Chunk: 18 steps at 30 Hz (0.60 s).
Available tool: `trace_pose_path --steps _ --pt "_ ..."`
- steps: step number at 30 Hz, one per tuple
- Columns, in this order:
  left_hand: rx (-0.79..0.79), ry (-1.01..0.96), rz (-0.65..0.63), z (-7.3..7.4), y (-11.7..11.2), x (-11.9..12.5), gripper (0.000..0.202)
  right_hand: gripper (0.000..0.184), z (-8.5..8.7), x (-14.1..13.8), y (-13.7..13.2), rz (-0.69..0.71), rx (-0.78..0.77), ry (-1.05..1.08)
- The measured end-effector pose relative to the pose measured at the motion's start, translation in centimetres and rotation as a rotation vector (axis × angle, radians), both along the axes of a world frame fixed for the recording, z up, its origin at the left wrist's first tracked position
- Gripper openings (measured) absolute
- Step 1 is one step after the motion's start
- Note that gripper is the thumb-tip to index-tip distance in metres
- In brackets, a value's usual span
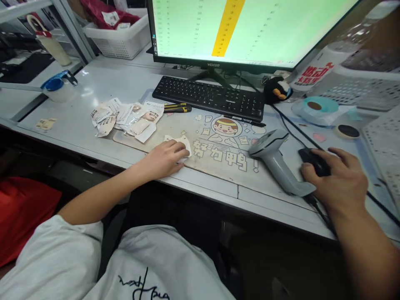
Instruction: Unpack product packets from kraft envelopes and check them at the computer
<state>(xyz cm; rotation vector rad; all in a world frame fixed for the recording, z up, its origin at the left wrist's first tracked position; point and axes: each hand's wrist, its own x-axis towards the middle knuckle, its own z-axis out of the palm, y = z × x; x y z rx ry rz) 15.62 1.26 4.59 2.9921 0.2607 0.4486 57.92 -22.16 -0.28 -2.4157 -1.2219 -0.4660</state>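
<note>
My left hand [167, 159] rests at the desk's front edge, its fingers curled over a small white packet [186, 143] that is mostly covered. On the right, my right hand [342, 177] is wrapped round a black computer mouse [315, 161]. Between my hands a grey barcode scanner [276, 162] lies on the printed desk mat [215, 166], its handle end close to my right wrist. Several small white packets [146, 123] with printed labels lie in a loose pile beyond my left hand.
A black keyboard [209, 96] sits below a lit monitor [250, 29]. Near it lie a yellow-black utility knife [176, 108] and a penguin toy [277, 89]. Tape rolls [321, 109] and a plastic bottle [325, 62] stand right; a white basket [120, 39] and blue-lidded container [58, 89] left.
</note>
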Motion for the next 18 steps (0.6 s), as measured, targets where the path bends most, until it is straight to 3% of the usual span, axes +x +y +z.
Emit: trace_pose_path --steps 4,18 --pt "-0.004 0.017 -0.005 -0.8 0.7 -0.7 0.027 0.062 -0.1 0.1 0.0 0.005 -0.006 0.005" --pt "0.064 0.006 -0.065 -1.2 2.4 0.0 0.021 0.060 -0.3 0.2 -0.3 0.062 0.042 -0.009"
